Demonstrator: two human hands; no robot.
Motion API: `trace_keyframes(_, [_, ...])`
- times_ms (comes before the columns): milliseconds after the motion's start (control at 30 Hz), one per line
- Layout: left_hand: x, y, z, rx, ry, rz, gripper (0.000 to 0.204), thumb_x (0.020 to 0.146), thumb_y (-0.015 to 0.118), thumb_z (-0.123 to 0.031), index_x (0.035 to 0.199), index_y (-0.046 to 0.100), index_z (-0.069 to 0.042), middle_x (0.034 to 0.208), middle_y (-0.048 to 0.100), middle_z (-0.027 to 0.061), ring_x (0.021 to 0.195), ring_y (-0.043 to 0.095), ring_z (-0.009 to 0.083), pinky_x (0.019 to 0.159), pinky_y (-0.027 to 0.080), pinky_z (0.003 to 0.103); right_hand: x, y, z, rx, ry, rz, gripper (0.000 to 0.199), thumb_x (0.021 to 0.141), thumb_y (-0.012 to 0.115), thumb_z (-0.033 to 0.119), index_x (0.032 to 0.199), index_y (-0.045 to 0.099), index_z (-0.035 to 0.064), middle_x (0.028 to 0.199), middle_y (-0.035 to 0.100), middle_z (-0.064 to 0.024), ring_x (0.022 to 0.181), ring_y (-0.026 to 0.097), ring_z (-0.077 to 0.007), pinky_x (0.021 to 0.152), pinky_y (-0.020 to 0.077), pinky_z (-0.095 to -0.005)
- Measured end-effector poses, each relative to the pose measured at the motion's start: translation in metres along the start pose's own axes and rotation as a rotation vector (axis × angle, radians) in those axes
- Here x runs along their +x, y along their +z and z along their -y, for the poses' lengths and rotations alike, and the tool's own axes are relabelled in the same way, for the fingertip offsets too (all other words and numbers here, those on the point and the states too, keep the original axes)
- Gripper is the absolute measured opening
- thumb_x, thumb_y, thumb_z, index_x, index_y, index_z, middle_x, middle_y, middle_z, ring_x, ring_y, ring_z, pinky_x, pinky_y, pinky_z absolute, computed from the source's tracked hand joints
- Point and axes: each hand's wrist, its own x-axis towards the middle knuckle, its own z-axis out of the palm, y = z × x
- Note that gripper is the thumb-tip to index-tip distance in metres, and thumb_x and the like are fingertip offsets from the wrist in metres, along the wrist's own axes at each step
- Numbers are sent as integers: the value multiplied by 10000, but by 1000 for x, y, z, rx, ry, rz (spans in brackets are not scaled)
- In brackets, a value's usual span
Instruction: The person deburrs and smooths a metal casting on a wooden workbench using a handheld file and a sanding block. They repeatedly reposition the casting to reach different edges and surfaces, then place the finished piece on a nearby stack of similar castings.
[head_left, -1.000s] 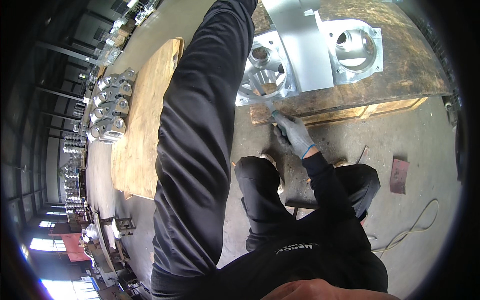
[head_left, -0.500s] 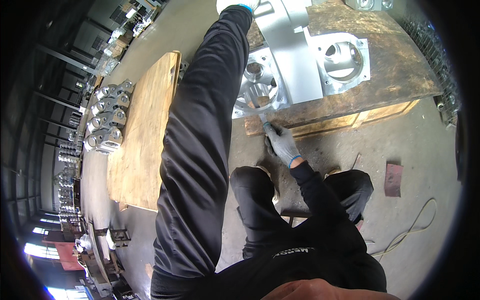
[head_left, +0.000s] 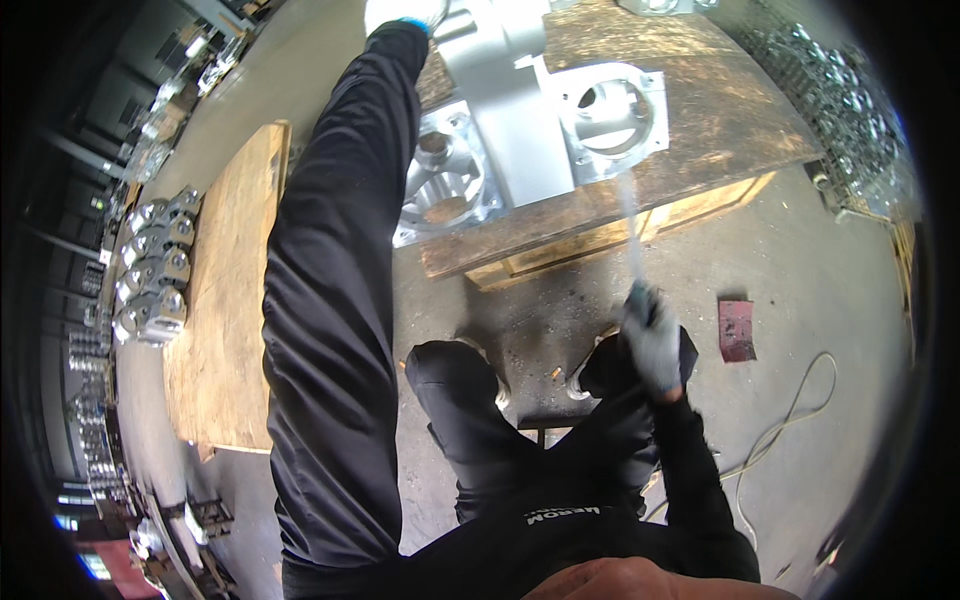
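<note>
A large silvery metal casting (head_left: 515,130) lies on the dark-topped wooden table, with a round-holed flange on either side. My left hand (head_left: 405,12), in a white glove with a blue cuff, is at the casting's far left end. It is overexposed and cut off by the upper edge, so its fingers do not show. Closer to me, my gloved right hand (head_left: 655,345) is closed round the green handle of a file (head_left: 632,230). The file's long thin blade, blurred by motion, points up toward the underside of the right flange.
The wooden table (head_left: 720,130) has a pale front edge. To the left stands a plywood board (head_left: 220,310), with several metal castings (head_left: 155,270) beyond it. A wire basket of metal parts (head_left: 840,110) is at the far right. On the floor lie a dark red piece (head_left: 736,330) and a cable (head_left: 790,425).
My right hand and the file have moved right and toward me, from the left flange to the right one. The view has shifted, so the table sits further left; my left hand stays at the casting.
</note>
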Motion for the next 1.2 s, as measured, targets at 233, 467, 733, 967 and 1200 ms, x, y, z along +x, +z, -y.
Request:
trace_keyframes(233, [-25, -56, -25, -376, -283, -40, 340, 916, 510, -228, 900, 776, -18, 972, 742, 269, 915, 730, 427, 864, 575, 495, 201, -35, 72, 29, -526, -378, 489, 987, 749, 316, 1332, 609, -1, 1182, 701, -103, 1059, 626, -161, 918, 508, -299])
trace_keyframes(467, [-24, -78, -35, -498, -328, -95, 330, 938, 499, -215, 964, 741, 7, 1002, 730, 272, 986, 706, 435, 905, 557, 463, 232, -21, 80, -47, -491, -325, 441, 922, 818, 361, 1093, 598, 19, 866, 602, 2, 780, 551, -93, 701, 486, -275])
trace_keyframes(733, [-86, -77, -3, -851, -268, -164, 388, 1090, 476, -322, 1226, 672, -17, 1184, 718, 158, 1065, 672, 295, 1015, 473, 340, 89, 52, 20, 492, -497, -275, 250, 967, 734, 112, 1150, 581, 36, 894, 691, -25, 791, 652, -140, 706, 555, -302])
trace_keyframes(967, [-145, -89, 16, -1505, -643, 113, 415, 1123, 475, -317, 1336, 635, 1, 1284, 690, 121, 1174, 646, 230, 1052, 500, 356, 42, 83, -1, 103, -454, -362, 347, 962, 749, 120, 1229, 562, 2, 1035, 757, -89, 912, 718, -146, 813, 566, -309])
trace_keyframes(1200, [-153, -108, 27, -2021, -834, 267, 432, 1073, 570, -241, 1410, 558, 28, 1376, 635, 149, 1238, 625, 282, 1057, 514, 422, 39, 35, 9, 459, -377, -17, 333, 917, 710, -87, 1204, 569, 6, 1073, 707, -61, 960, 683, -139, 868, 550, -276])
